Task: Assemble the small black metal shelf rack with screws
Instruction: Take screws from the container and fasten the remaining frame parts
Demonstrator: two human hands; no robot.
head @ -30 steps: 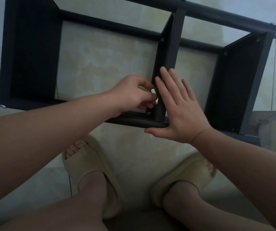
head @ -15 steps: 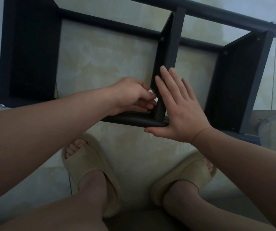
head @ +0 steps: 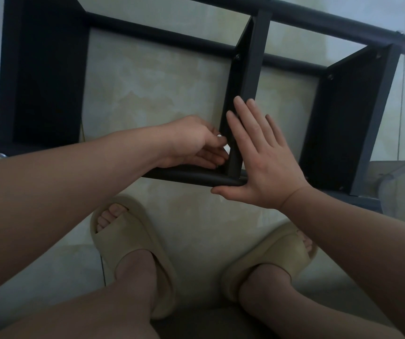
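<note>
The left hand [head: 196, 143] has dipped toward the near joint of the small black metal shelf rack [head: 45, 81] lying on pale floor tiles [head: 160, 94], fingers [head: 211, 156] curled, holding what I cannot tell. The right hand [head: 262, 162] presses flat against its middle panel [head: 250, 74]. Far screws [head: 237, 56] look fitted; this joint seems unfinished

Footwear: I wear cream, thick-soled, open-toed foam slides, left slide [head: 128, 238] and right slide [head: 270, 255].
Arms: my forearms [head: 74, 182] bare down to left hand [head: 196, 143] and right hand [head: 262, 162].
Legs: my shins [head: 133, 289] bare.
</note>
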